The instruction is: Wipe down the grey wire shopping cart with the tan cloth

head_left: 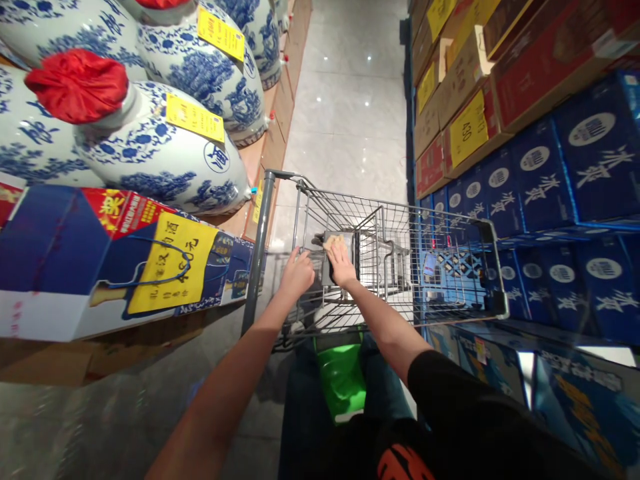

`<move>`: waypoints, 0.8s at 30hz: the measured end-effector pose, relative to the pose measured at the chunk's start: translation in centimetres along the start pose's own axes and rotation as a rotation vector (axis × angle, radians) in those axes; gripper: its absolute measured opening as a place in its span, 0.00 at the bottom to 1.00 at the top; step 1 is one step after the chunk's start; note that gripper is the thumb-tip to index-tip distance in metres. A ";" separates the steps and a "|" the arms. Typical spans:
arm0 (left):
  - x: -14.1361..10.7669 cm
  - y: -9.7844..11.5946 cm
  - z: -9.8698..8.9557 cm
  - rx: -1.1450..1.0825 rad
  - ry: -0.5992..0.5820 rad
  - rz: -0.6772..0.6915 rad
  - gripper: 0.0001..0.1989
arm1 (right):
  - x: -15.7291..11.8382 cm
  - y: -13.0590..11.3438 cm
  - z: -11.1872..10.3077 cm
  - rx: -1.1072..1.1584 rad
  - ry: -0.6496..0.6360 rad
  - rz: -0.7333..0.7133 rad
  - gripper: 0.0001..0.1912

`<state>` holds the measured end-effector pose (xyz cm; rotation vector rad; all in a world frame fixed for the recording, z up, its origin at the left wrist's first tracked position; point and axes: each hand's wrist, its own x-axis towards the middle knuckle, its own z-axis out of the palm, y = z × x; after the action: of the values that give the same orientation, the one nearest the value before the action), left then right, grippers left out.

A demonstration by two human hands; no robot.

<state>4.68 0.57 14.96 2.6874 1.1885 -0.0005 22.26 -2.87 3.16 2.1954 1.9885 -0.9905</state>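
A metal shopping cart (390,207) stands sideways in front of me, its grey handle bar at the left. My right hand (341,265) presses a tan cloth (334,241) onto a grey panel (327,270) in the cart's child-seat area, its fingers over the cloth. My left hand (299,272) is at the cart's handle end, left of the panel, with its fingers partly curled near the wire frame. Whether it grips a wire is too small to tell.
Large blue-and-white jars (165,147) and a blue box with a yellow sign (173,263) line the left. Stacked blue cartons (545,167) border the right side. Tiled floor (350,120) runs between them. A green item (343,377) lies below the cart, near my legs.
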 end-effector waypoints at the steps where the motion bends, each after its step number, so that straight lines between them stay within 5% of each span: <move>1: 0.0 0.0 0.0 0.005 -0.003 0.002 0.14 | -0.3 -0.1 0.2 -0.003 0.036 0.094 0.42; 3: 0.0 0.0 -0.1 0.014 -0.006 0.009 0.13 | -1.1 -0.4 0.7 -0.019 0.093 0.198 0.41; 7: 0.0 0.0 -0.1 0.026 -0.004 0.015 0.13 | -3.4 -0.8 2.8 -0.023 0.106 -0.036 0.38; 12: 0.1 0.0 -0.1 0.061 -0.004 0.040 0.13 | -5.7 -0.9 4.3 0.016 0.214 0.212 0.37; 15: 0.2 -0.1 -0.1 0.062 -0.003 0.042 0.14 | -5.4 -0.8 3.1 -0.040 0.110 0.043 0.36; 21: 0.5 -0.2 -0.1 0.063 0.004 0.055 0.13 | -1.3 -1.7 -1.0 -0.062 0.053 0.331 0.37; 24: 0.5 -0.2 -0.1 0.036 0.021 0.056 0.12 | -0.6 -1.9 -1.4 -0.092 0.005 0.164 0.38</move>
<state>4.88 1.12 14.93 2.7576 1.1295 0.0149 21.14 -2.43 5.31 2.2690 1.7823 -0.8564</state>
